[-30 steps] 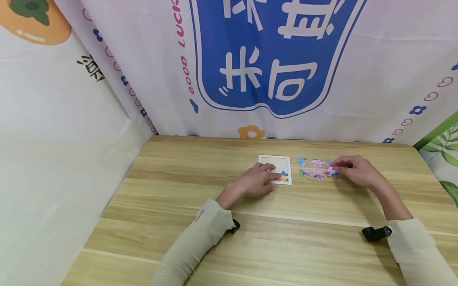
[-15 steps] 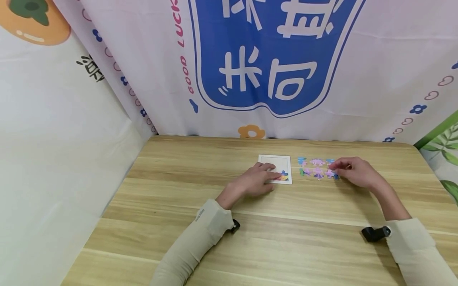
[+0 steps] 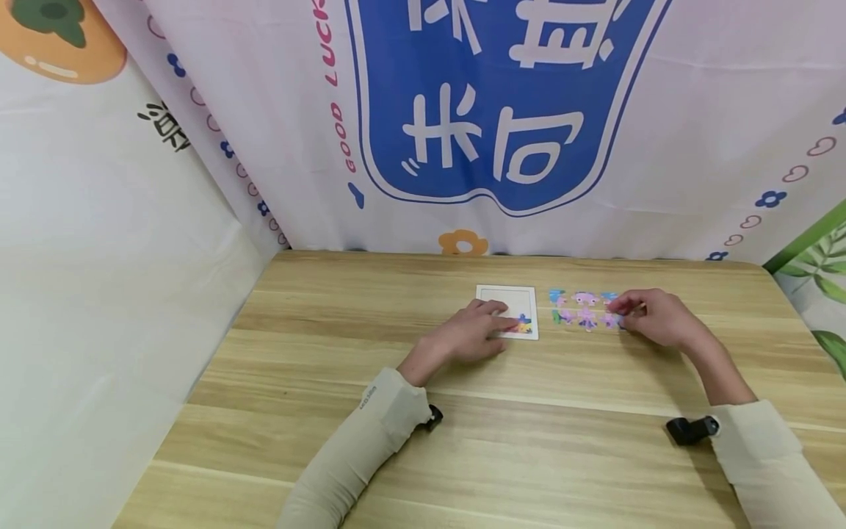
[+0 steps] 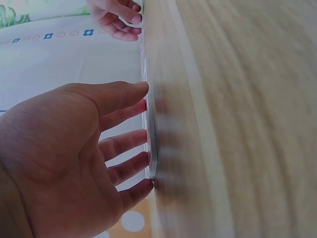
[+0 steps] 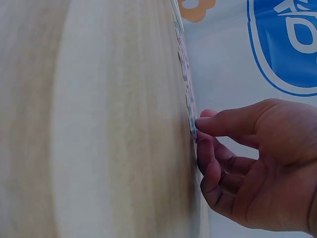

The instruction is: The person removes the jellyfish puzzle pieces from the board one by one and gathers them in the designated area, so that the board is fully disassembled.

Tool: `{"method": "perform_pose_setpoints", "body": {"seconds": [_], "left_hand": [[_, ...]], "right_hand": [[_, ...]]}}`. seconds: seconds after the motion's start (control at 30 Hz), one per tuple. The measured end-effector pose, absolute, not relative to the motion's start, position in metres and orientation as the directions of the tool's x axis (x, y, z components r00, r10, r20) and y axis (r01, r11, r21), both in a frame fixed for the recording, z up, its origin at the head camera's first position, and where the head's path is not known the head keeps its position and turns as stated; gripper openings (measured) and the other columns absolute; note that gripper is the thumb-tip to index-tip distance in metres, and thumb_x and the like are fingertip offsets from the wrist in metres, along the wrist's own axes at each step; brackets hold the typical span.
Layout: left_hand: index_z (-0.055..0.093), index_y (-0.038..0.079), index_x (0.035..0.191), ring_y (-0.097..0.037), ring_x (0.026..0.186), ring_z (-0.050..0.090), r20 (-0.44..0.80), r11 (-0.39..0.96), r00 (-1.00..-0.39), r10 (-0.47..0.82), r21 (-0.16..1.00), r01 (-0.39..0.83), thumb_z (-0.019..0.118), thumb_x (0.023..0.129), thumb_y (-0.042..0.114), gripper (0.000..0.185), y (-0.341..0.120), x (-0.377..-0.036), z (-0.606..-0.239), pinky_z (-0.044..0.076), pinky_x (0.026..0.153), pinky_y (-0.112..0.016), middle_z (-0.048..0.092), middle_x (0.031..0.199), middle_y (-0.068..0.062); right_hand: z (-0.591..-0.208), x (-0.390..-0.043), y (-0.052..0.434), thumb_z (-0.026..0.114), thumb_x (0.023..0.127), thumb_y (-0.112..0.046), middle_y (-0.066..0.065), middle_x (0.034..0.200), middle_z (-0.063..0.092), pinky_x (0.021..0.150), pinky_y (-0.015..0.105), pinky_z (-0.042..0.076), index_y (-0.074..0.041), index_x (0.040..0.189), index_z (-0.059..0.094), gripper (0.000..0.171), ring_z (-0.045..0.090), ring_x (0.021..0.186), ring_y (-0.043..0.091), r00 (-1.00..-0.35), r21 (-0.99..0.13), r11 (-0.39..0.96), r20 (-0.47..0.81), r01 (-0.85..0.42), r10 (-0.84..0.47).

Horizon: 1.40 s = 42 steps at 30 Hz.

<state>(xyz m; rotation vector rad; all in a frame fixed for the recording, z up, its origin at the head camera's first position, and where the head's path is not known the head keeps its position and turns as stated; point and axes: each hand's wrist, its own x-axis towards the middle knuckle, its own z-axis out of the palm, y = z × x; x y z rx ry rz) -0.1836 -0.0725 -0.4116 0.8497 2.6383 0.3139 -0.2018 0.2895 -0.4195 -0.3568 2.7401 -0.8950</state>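
Your left hand [image 3: 469, 332] rests over the white puzzle tray [image 3: 522, 300], its fingers spread and fairly straight, gripping nothing; your thumb lies by the near edge. The tray lies flat on the wooden table [image 3: 562, 455], toward the back. Colourful pieces [image 3: 525, 324] sit in its near right corner, partly hidden by your fingers.

Just to the right of the tray, apart from it, the loose puzzle pieces [image 3: 587, 317], mostly pink and blue, lie in 2 rows. Your right hand [image 3: 661, 316] is at the right end of this group, fingers curled, with the thumb tip touching an end piece [image 5: 193, 127]; you cannot tell from here whether that piece is pinched or only touched.

Your 2 beige sleeves [image 3: 360, 441] each have a black gadget [image 3: 690, 430] at the cuff. Behind the table hangs a printed cloth [image 3: 694, 147].
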Motion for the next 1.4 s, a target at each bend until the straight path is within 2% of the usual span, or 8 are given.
{"method": "perform_pose_setpoints", "body": {"seconds": [0.17,0.33,0.57,0.83,1.13,1.4], "left_hand": [[0.048,0.027,0.163,-0.029,0.159,0.035,-0.264,0.787,-0.756,0.600,0.365,0.497,0.060,0.111,0.033,0.054,-0.077,-0.186,-0.411,0.032,0.131,-0.045,0.037,0.174,-0.005],[0.053,0.023,0.161,-0.030,0.160,0.036,-0.237,0.786,-0.780,0.580,0.416,0.458,0.063,0.109,0.030,0.053,-0.090,-0.185,-0.405,0.034,0.131,-0.045,0.039,0.173,-0.007],[0.061,0.015,0.153,-0.035,0.156,0.042,-0.204,0.768,-0.763,0.613,0.381,0.515,0.062,0.111,0.025,0.044,-0.111,-0.177,-0.402,0.039,0.128,-0.046,0.045,0.169,-0.014],[0.061,0.017,0.154,-0.032,0.157,0.041,-0.210,0.764,-0.753,0.623,0.369,0.529,0.062,0.111,0.028,0.045,-0.127,-0.164,-0.402,0.039,0.128,-0.046,0.042,0.170,-0.012],[0.062,0.018,0.153,-0.032,0.157,0.042,-0.223,0.762,-0.740,0.634,0.342,0.550,0.061,0.111,0.030,0.043,-0.127,-0.162,-0.403,0.040,0.126,-0.049,0.041,0.172,-0.010],[0.063,0.018,0.152,-0.033,0.157,0.041,-0.221,0.752,-0.733,0.644,0.362,0.551,0.061,0.111,0.028,0.043,-0.126,-0.164,-0.404,0.040,0.127,-0.049,0.041,0.172,-0.011]], "right_hand": [[-0.415,-0.202,0.280,0.068,0.100,-0.005,0.023,0.115,0.073,0.085,0.042,0.055,0.001,0.120,0.074,0.022,0.068,0.102,0.034,-0.945,-0.603,0.776,-0.109,-0.183,-0.307],[-0.408,-0.205,0.256,0.070,0.100,-0.007,0.021,0.112,0.074,0.081,0.036,0.054,0.001,0.119,0.074,0.021,0.068,0.097,0.030,-0.937,-0.625,0.752,-0.090,-0.210,-0.337],[-0.407,-0.210,0.211,0.071,0.100,-0.008,0.018,0.110,0.076,0.078,0.031,0.055,0.001,0.119,0.075,0.022,0.070,0.098,0.028,-0.913,-0.664,0.707,-0.087,-0.244,-0.397],[-0.407,-0.214,0.167,0.068,0.099,-0.004,0.014,0.111,0.075,0.086,0.037,0.056,-0.003,0.120,0.076,0.022,0.067,0.096,0.026,-0.890,-0.682,0.681,-0.097,-0.266,-0.445],[-0.410,-0.215,0.127,0.075,0.095,-0.004,0.014,0.115,0.076,0.082,0.034,0.055,-0.003,0.120,0.076,0.025,0.067,0.093,0.021,-0.851,-0.708,0.646,-0.123,-0.285,-0.511],[-0.412,-0.218,0.105,0.077,0.093,-0.002,0.012,0.114,0.077,0.088,0.039,0.057,-0.004,0.117,0.077,0.025,0.069,0.095,0.021,-0.827,-0.712,0.625,-0.113,-0.319,-0.551]]}}
